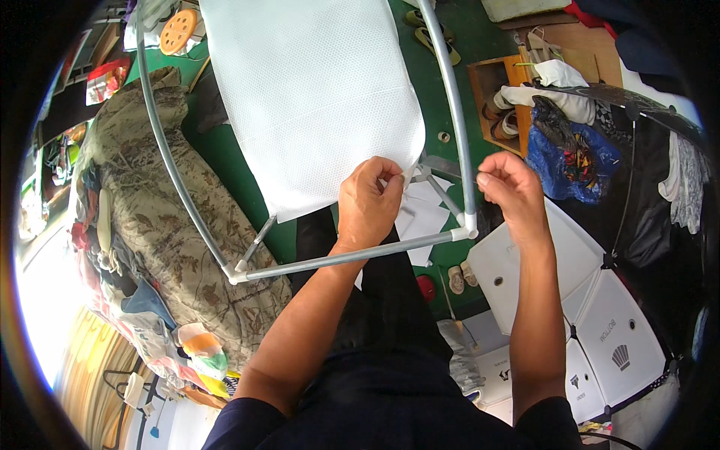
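A white sheet with a fine dotted texture [315, 82] stretches inside a grey metal tube frame [352, 257] with white plastic corner joints [469, 226]. My left hand [369, 199] is closed at the sheet's near right corner, thumb and forefinger pinching its edge; the fingertips are partly hidden. To the right, just outside the frame's right tube, my right hand [514, 193] is raised with thumb and forefinger pressed together. Whatever it may hold is too small to make out. Short grey tube legs [259, 238] slant from the frame's near corners toward the sheet.
On the left lies a camouflage-patterned cloth cover [180, 210] beside heaped bags and clothes. A wooden box with shoes [499, 105] and a blue plastic bag [570, 161] are at the right. White folding panels [615, 337] stand at lower right. White papers [424, 221] lie on the green floor.
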Demonstrator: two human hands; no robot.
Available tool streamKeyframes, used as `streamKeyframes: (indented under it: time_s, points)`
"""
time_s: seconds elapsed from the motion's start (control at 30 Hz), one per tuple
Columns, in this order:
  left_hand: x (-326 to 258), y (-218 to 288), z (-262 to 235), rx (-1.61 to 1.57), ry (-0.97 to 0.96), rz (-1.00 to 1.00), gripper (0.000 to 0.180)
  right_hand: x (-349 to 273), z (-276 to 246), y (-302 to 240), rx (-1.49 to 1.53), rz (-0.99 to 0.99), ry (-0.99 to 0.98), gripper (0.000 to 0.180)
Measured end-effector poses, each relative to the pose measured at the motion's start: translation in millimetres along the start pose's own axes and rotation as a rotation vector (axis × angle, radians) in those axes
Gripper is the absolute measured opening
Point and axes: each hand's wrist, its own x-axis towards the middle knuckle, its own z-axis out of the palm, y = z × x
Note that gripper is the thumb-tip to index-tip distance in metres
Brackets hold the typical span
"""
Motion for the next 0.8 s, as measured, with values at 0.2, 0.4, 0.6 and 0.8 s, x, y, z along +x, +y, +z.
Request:
streamKeyframes:
  time_s: [0.2,0.4,0.6,0.8]
  points:
    - [1.0,5.5,-3.8,0.037,-0.024,0.028,0.008,22.0,14.8,-17.6,-0.169,-0.03,-0.099,0.007]
    - [-3.5,8.8,-1.8,0.047,-0.018,0.009,0.007,23.6,22.4,-34.9,-0.289,0.004,-0.155,0.008]
    - [-5.7,9.9,3.7,0.058,-0.019,0.008,0.009,24.2,22.6,-41.3,-0.381,-0.034,-0.165,0.009]
    - [-6.2,15.5,6.2,0.104,0.003,0.004,0.01,23.0,25.8,-50.1,-0.474,-0.083,-0.202,0.012]
